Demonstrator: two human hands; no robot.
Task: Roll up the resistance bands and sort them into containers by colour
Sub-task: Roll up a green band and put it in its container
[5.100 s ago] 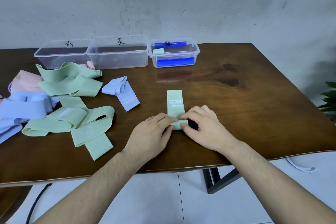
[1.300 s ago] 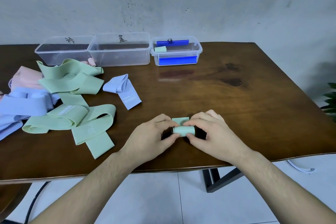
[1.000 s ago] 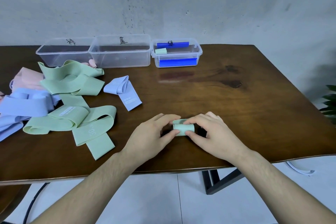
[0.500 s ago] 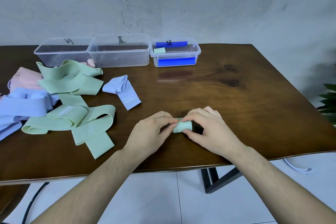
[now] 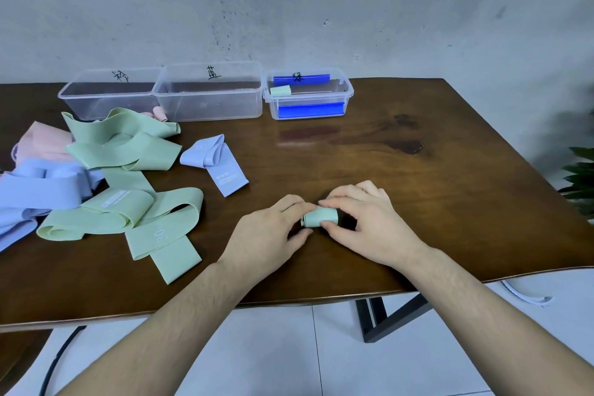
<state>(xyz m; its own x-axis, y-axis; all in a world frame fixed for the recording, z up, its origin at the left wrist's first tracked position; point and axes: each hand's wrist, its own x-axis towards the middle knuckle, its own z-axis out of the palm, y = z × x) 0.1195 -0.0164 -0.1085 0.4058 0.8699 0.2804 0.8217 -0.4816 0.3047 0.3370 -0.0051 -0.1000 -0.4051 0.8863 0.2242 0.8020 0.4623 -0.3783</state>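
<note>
Green band rolled tight, ready for its container

Both the left hand [image 5: 268,231] and right hand [image 5: 366,222] pinch the green band roll [image 5: 319,216] on the wooden table [image 5: 418,190] near its front edge. Best keep thumb pressure on the loose tail so it cannot unwind, then carry it in one hand to the blue-clipped container [image 5: 308,95] holding a green roll.

A tight green roll [image 5: 320,216] lies on its side, pinched at both ends, well in front of three clear containers [image 5: 209,92] in a row. The right-hand container [image 5: 308,94] holds one small green roll [image 5: 280,90]. To the left of the pinched roll sprawl loose green bands [image 5: 122,151], lilac bands [image 5: 218,164] and pink bands [image 5: 41,141].
</note>
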